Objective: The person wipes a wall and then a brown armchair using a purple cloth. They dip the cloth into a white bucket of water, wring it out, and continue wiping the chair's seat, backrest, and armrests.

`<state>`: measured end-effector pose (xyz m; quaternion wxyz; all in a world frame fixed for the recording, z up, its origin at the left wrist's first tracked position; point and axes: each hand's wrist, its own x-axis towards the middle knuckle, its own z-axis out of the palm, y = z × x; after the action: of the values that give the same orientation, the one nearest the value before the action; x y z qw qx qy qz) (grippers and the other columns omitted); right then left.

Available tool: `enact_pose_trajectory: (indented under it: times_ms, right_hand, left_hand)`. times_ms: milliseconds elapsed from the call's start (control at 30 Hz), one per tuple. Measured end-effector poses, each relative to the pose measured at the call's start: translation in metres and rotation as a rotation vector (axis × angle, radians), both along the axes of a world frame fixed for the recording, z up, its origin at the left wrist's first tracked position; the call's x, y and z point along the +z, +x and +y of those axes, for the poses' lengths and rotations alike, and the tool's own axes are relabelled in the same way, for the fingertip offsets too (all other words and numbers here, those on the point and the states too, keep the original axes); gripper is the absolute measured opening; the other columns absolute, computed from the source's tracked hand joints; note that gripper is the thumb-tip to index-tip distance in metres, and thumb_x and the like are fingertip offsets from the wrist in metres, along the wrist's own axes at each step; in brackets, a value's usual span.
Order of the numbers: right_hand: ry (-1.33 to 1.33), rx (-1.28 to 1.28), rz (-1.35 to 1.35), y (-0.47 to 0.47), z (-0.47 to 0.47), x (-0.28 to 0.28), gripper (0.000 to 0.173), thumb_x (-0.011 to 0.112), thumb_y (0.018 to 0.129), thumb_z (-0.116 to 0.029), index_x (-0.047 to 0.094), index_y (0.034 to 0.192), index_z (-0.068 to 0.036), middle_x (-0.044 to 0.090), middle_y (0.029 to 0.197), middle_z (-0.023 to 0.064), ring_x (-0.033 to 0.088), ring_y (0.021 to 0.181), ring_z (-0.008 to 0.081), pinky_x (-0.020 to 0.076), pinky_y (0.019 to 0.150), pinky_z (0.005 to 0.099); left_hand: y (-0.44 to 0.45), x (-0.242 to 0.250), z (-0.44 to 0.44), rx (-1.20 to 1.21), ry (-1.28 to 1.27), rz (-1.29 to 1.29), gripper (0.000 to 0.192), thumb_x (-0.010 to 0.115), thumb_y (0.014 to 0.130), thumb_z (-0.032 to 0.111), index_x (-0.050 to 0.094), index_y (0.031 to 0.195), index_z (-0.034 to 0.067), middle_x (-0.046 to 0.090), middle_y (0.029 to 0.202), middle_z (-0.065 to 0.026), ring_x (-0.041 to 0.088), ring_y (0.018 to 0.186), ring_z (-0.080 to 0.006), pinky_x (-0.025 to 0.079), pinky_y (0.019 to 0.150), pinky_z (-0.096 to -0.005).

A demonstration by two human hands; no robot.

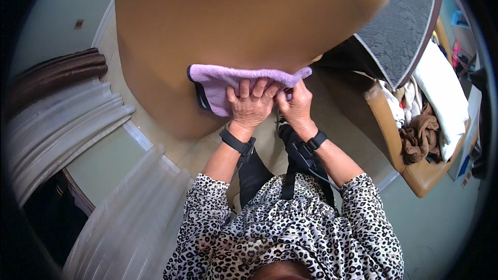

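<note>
A purple cloth (229,87) with dark edging lies against a large tan upholstered panel (210,15) with a smooth, leather-like surface. My left hand (253,99) rests on the cloth, its fingers spread and pressed down. At the cloth's right end, my right hand (297,103) has its fingers curled around the bunched fabric. Both hands sit close together near the panel's lower part. What lies under the cloth is hidden.
To the right, a tan upholstered seat (412,179) holds a brown cloth (420,136) and a white pillow-like item (443,97). A dark grey textured panel (404,15) juts in above it. Sheer curtains (132,217) hang at left. Pale tiles (186,149) cover the floor.
</note>
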<state>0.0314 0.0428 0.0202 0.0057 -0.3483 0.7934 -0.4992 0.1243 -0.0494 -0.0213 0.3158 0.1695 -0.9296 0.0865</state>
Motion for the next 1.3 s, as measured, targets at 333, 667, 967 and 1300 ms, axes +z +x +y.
enact_pose_trajectory:
  times_ms: [333, 667, 967, 1300]
  right_hand:
    - [0.086, -0.105, -0.309, 0.027, 0.023, -0.037, 0.018, 0.063, 0.072, -0.008, 0.050, 0.082, 0.000, 0.058, 0.073, 0.0147, 0.059, 0.064, 0.0253, 0.0482, 0.060, 0.0344]
    - [0.066, -0.194, 0.071, -0.028, 0.013, -0.013, 0.017, 0.062, 0.070, -0.009, 0.046, 0.069, -0.004, 0.050, 0.058, 0.0121, 0.051, 0.049, 0.0238, 0.0445, 0.050, 0.0339]
    - [0.062, -0.029, 0.428, -0.032, -0.029, 0.023, 0.040, 0.072, 0.067, -0.009, 0.055, 0.104, -0.007, 0.059, 0.076, 0.0067, 0.060, 0.062, 0.0238, 0.0488, 0.054, 0.0325]
    - [0.206, 0.024, 0.390, -0.001, -0.012, 0.018, 0.038, 0.070, 0.066, -0.006, 0.060, 0.102, -0.014, 0.061, 0.066, 0.0066, 0.061, 0.057, 0.0218, 0.0494, 0.053, 0.0309]
  left_hand:
    - [0.041, -0.021, 0.005, -0.068, 0.305, 0.000, 0.065, 0.060, 0.079, 0.025, 0.036, 0.139, 0.023, 0.018, 0.151, -0.0101, 0.017, 0.137, -0.0387, 0.016, 0.101, -0.0653]
    - [-0.052, 0.001, -0.030, -0.063, 0.419, 0.155, 0.061, 0.047, 0.088, 0.042, 0.029, 0.144, 0.024, 0.017, 0.152, -0.0108, 0.014, 0.139, -0.0358, 0.013, 0.106, -0.0597]
    - [-0.070, 0.026, -0.069, 0.058, 0.385, 0.253, 0.057, 0.049, 0.087, 0.031, 0.036, 0.140, 0.013, 0.026, 0.147, -0.0181, 0.027, 0.134, -0.0371, 0.023, 0.106, -0.0530]
    - [-0.053, 0.033, -0.070, 0.044, 0.339, 0.448, 0.037, 0.049, 0.090, 0.019, 0.051, 0.123, 0.003, 0.048, 0.130, -0.0188, 0.045, 0.120, -0.0363, 0.036, 0.101, -0.0427]
